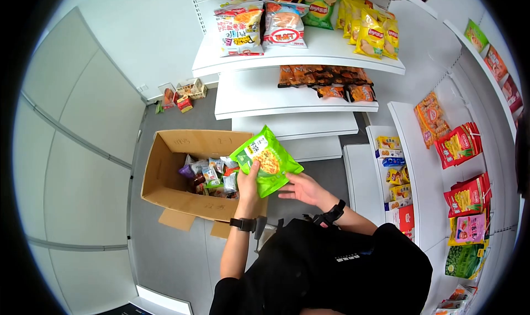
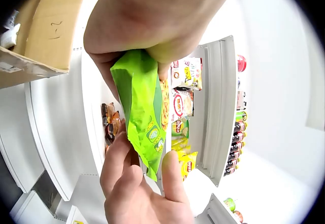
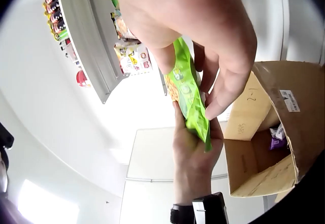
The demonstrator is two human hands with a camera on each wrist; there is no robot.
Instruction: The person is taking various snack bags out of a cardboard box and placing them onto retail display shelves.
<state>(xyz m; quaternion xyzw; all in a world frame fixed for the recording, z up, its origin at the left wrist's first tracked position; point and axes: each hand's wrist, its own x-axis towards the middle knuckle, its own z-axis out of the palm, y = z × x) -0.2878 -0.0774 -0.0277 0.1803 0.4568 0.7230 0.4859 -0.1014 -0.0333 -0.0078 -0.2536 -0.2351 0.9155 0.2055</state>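
Observation:
A green snack bag (image 1: 268,163) with a picture of food on its front is held up beside the cardboard box (image 1: 193,207). My left hand (image 1: 248,185) grips its lower left side, thumb across the front and fingers behind. Around the opposite end is my right hand (image 1: 308,189), fingers extended at the bag's lower right corner. In the left wrist view, the right thumb stands off the bag (image 2: 144,115) while the other fingers lie along its back. The right wrist view shows the bag (image 3: 188,89) edge-on between both hands.
Several small wrapped snacks (image 1: 212,174) lie inside the open box. White shelves (image 1: 309,61) ahead carry chip bags (image 1: 284,25) and brown-orange packets (image 1: 326,77). More shelving at the right has red bags (image 1: 461,144) and small boxes (image 1: 400,193). Other goods (image 1: 185,97) stand on the floor by the wall.

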